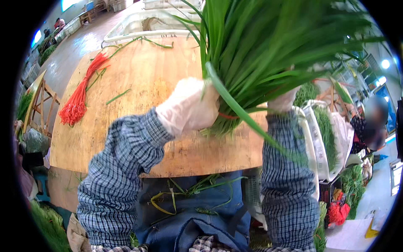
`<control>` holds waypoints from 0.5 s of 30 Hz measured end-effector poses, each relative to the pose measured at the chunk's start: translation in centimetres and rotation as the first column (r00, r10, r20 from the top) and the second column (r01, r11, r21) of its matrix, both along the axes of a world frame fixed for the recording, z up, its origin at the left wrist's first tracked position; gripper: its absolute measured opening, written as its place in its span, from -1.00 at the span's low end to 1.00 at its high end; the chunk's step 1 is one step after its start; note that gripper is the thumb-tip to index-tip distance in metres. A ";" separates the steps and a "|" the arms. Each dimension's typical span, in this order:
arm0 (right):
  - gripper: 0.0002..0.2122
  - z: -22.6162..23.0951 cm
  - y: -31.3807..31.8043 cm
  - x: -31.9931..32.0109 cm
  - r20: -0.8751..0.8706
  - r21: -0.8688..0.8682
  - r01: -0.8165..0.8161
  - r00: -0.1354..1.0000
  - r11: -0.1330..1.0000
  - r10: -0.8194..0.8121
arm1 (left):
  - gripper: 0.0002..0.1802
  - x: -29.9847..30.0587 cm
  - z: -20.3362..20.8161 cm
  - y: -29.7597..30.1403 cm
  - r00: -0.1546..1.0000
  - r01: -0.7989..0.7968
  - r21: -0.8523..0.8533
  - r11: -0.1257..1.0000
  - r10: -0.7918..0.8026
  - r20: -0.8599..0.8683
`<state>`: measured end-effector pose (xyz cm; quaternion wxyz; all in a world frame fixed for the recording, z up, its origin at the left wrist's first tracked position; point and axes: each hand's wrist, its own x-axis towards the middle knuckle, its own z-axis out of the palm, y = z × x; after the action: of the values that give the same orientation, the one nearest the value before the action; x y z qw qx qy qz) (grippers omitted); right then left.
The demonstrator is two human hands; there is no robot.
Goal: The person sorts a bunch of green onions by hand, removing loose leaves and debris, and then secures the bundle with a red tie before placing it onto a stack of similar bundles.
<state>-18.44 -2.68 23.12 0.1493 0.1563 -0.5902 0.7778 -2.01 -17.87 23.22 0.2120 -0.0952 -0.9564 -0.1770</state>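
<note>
A large bunch of long green leaves, like garlic chives (247,54), rises above the wooden table. My left hand (191,103), in a thin whitish glove, is closed around its lower stems. A red tie (227,116) shows at the stems beside that hand. One thick loose leaf (239,107) hangs across the front of the bunch toward my right sleeve. My right hand (283,102), gloved too, is at the bunch's right side; leaves cover its fingers, and the leaf tips are blurred. A bundle of red plastic ties (82,96) lies at the table's left.
The wooden table (138,75) carries a few scattered leaf pieces. White crates (126,35) stand beyond its far edge. At the right are white baskets of greens (325,138), a red bag (338,212) and another person (369,126). Leaf scraps lie on my blue apron (184,218).
</note>
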 end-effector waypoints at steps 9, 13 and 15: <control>-0.67 -1.1 1.6 -0.8 -0.825 0.562 0.791 0.557 0.242 0.097 | -0.85 -0.5 -1.0 -0.4 1.000 0.016 0.184 0.983 -0.019 0.014; -0.77 4.5 -0.6 -0.9 -0.520 0.809 0.411 0.835 0.421 0.182 | -0.83 -0.1 -0.2 0.7 0.996 0.062 0.627 0.777 -0.090 0.012; -0.76 8.8 -4.3 0.9 -0.322 0.891 0.180 0.899 0.417 0.298 | -0.90 1.0 0.8 1.7 0.998 -0.055 0.746 0.664 0.018 0.058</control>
<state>-17.51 -6.98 31.96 0.1399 0.4016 -0.8593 0.2843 -1.01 -16.16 24.00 0.2138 0.0231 -0.8063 -0.5510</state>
